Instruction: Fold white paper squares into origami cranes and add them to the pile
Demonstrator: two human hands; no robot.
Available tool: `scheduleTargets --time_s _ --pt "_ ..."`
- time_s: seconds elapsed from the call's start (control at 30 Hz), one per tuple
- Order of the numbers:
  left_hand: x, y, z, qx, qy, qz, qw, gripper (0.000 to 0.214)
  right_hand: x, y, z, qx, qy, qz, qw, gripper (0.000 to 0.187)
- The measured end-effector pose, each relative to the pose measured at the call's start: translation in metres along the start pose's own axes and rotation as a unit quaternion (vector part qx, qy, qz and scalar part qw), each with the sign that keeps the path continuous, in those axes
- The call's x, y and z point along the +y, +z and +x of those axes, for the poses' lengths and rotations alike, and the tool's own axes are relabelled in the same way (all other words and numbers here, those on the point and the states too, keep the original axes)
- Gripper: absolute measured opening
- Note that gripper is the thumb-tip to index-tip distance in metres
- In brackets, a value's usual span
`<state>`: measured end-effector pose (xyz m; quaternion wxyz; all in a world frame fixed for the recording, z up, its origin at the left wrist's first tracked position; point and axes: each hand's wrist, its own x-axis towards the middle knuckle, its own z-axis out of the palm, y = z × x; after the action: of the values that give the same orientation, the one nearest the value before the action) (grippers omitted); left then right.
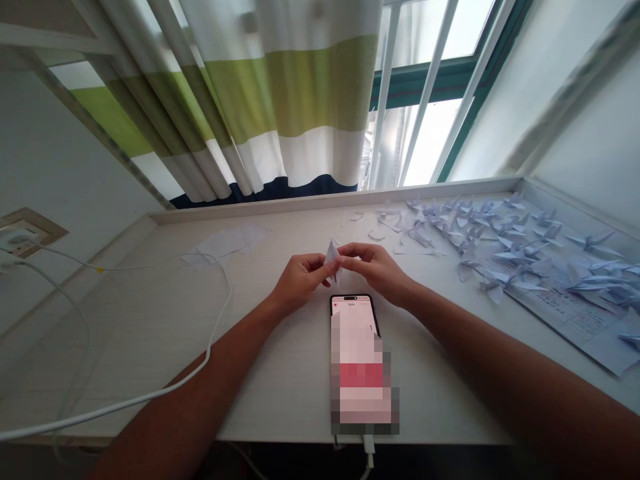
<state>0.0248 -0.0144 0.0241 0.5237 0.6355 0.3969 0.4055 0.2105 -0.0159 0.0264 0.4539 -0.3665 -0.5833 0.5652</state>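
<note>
Pale laminate desk (150, 333) under striped curtains (285, 87), left hand (300, 283) and right hand (373, 270) together on folded paper (333, 260)

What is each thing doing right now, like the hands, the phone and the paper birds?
left hand: pinching the folded paper
right hand: pinching the same paper from the other side
folded paper: pointed, held up between both hands
smartphone: lying flat, screen lit, mostly blurred
paper cranes: folded, lying in a loose heap
white cable: lying in a loose curve
striped curtain: hanging across the window
</note>
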Motion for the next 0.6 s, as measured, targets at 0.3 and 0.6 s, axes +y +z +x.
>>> scheduleTargets --time_s 0.3,0.6 --pt "0.0053 -0.0050 -0.0058 -0.115 -0.019 0.028 0.993 0.026 -0.0044 0.0022 -0.0050 -0.052 -0.006 0.028 0.998 0.024" --pt "0.0041 0.0009 -0.0064 -0.049 0.020 0.041 0.998 0.031 -0.0009 0.0047 -0.0037 -0.037 -0.010 0.047 0.998 0.030"
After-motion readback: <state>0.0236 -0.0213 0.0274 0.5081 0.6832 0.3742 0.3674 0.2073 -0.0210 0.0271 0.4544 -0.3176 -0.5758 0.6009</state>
